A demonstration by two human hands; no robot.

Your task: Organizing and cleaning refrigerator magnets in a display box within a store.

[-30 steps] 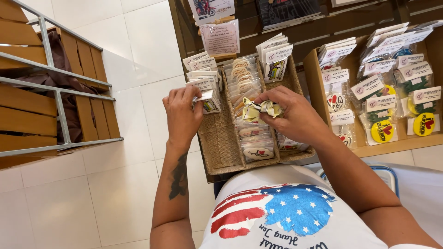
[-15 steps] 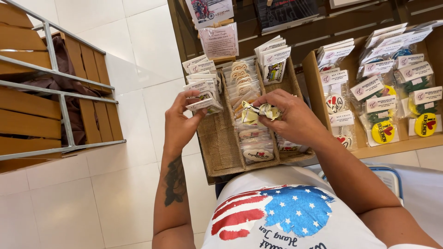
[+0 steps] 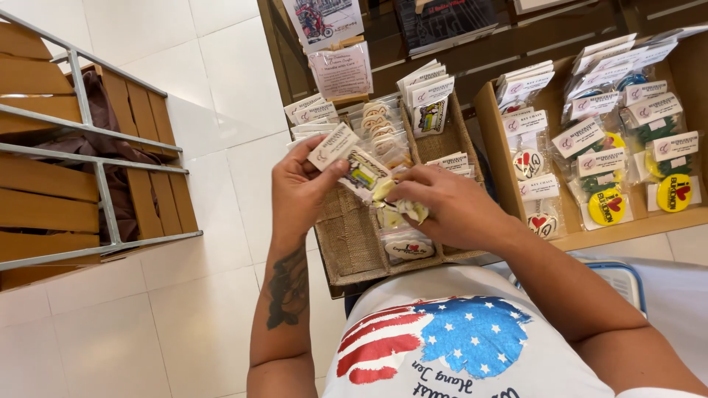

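My left hand point(image 3: 299, 188) holds a small clear packet with a white header card point(image 3: 346, 158), lifted above the left part of a woven tray point(image 3: 346, 243). My right hand point(image 3: 450, 206) pinches a yellowish packaged trinket point(image 3: 394, 203) over the tray's middle row of clear packets point(image 3: 405, 247). The two hands are close together, with the packets almost touching. More packets with white headers point(image 3: 310, 118) stand upright at the tray's far end.
A wooden box point(image 3: 516, 184) to the right holds rows of carded trinkets with round yellow and heart designs point(image 3: 605, 206). Dark shelves with booklets point(image 3: 442, 22) are behind. A slatted wooden crate in a metal frame point(image 3: 88, 169) stands left on the white tiled floor.
My left hand has raised its packet and tipped it toward the right hand. The right hand has shifted slightly down over the middle row with its trinket.
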